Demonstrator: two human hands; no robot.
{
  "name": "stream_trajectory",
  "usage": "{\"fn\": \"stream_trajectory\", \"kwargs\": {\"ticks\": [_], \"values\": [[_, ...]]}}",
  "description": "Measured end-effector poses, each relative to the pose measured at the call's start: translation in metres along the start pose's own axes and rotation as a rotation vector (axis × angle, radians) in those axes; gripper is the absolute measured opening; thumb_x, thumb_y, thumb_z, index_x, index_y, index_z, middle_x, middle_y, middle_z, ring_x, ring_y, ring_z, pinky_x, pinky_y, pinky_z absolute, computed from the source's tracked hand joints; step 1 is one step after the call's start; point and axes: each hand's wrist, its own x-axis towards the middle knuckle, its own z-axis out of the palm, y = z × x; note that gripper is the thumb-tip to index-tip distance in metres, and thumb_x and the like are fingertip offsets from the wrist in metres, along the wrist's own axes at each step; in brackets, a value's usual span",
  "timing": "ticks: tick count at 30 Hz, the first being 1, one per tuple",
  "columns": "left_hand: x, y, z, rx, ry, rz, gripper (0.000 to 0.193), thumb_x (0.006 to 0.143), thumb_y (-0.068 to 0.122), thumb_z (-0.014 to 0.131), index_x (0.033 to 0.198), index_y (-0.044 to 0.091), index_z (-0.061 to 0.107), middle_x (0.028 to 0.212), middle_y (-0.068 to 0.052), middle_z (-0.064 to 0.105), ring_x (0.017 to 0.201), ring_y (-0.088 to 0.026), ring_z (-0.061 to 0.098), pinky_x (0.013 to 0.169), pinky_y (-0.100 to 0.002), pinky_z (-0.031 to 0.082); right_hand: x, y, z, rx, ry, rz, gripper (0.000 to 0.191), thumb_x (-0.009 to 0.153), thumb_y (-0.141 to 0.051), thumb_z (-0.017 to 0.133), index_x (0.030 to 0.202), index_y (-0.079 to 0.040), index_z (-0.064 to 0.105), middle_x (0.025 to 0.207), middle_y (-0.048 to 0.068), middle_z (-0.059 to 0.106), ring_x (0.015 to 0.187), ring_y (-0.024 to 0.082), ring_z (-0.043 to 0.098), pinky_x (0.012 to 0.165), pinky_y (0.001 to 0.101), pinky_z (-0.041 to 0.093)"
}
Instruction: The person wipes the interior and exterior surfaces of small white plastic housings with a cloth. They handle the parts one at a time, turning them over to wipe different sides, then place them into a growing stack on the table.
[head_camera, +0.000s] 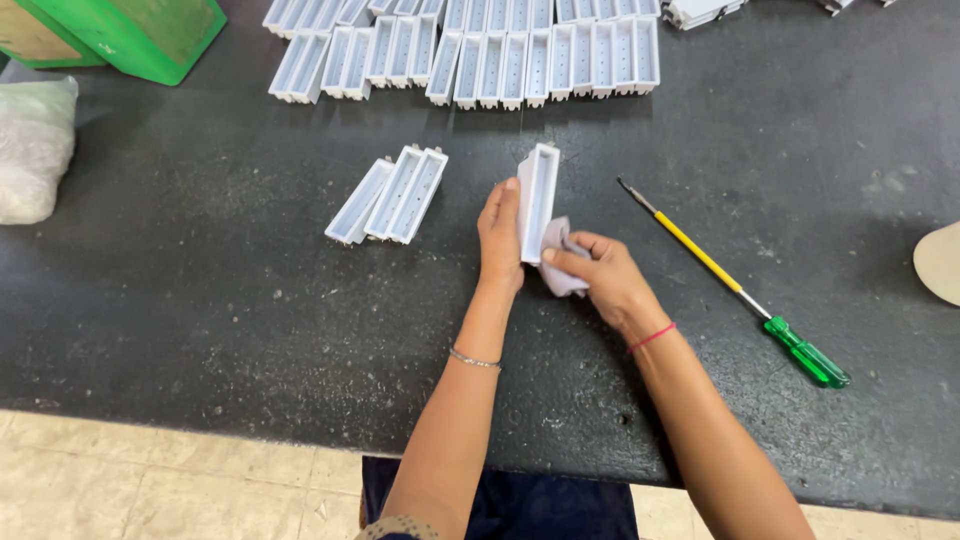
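- White plastic made up the long, narrow open-topped housing (538, 198), a trough with thin walls and a hollow channel inside, which stood tilted on its lower end on the black table (200, 290).
- The left hand (499, 238) was closed flat against the housing's left wall, fingers stretched up along it.
- The right hand (600, 275) was pinched shut on a small pale cloth (560, 262), pressed against the housing's lower right side, just beside the left hand's grip.
- Three more white housings (390, 196) lay side by side to the left of the held one, near it but apart.
- One long row of like housings (480, 50) lay well beyond the grip at the far edge; their exact count could not be told, since the row ran out of view.
- One screwdriver (735, 285), with a yellow shaft and a green handle, lay slantwise just right of the right hand, not touched.
- One green box (140, 35) and one clear bag (35, 145) sat far off to the left.
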Motion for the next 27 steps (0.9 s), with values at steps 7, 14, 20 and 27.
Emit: {"fn": "stream_trajectory", "kwargs": {"ticks": [7, 14, 20, 27], "values": [[0.000, -0.003, -0.002, 0.004, -0.010, 0.025, 0.037, 0.105, 0.035, 0.057, 0.115, 0.002, 0.068, 0.095, 0.000, 0.066, 0.086, -0.007, 0.059, 0.075, -0.024, 0.050, -0.002, -0.001, -0.001, -0.056, -0.019, 0.050, 0.025, 0.088, -0.011, 0.077, 0.109, 0.000, 0.073, 0.091, 0.003, 0.072, 0.072, 0.008, 0.063, 0.063, 0.0238, 0.048], [0.000, -0.004, 0.002, 0.043, -0.006, 0.047, 0.036, 0.106, 0.034, 0.056, 0.115, 0.002, 0.069, 0.097, 0.001, 0.067, 0.087, -0.006, 0.059, 0.077, -0.023, 0.050, -0.001, 0.001, 0.001, 0.037, 0.033, 0.036, 0.026, 0.086, -0.012, 0.078, 0.108, 0.001, 0.072, 0.091, 0.003, 0.073, 0.075, 0.009, 0.066, 0.067, 0.0235, 0.053], [-0.010, 0.002, 0.010, 0.102, -0.081, 0.024, 0.036, 0.106, 0.033, 0.055, 0.116, 0.001, 0.069, 0.098, -0.001, 0.069, 0.088, -0.007, 0.061, 0.078, -0.024, 0.051, 0.001, 0.001, -0.008, 0.044, 0.128, -0.044, 0.025, 0.089, -0.015, 0.079, 0.108, 0.000, 0.073, 0.088, 0.002, 0.071, 0.069, 0.009, 0.061, 0.059, 0.0239, 0.044], [-0.033, -0.008, 0.035, 0.306, -0.237, -0.015, 0.036, 0.107, 0.033, 0.055, 0.114, 0.002, 0.071, 0.093, 0.001, 0.067, 0.082, -0.005, 0.058, 0.072, -0.022, 0.049, 0.003, -0.035, -0.056, 0.189, 0.225, -0.169, 0.024, 0.091, -0.014, 0.075, 0.111, -0.001, 0.072, 0.094, 0.002, 0.074, 0.078, 0.009, 0.068, 0.068, 0.0229, 0.052]]}}
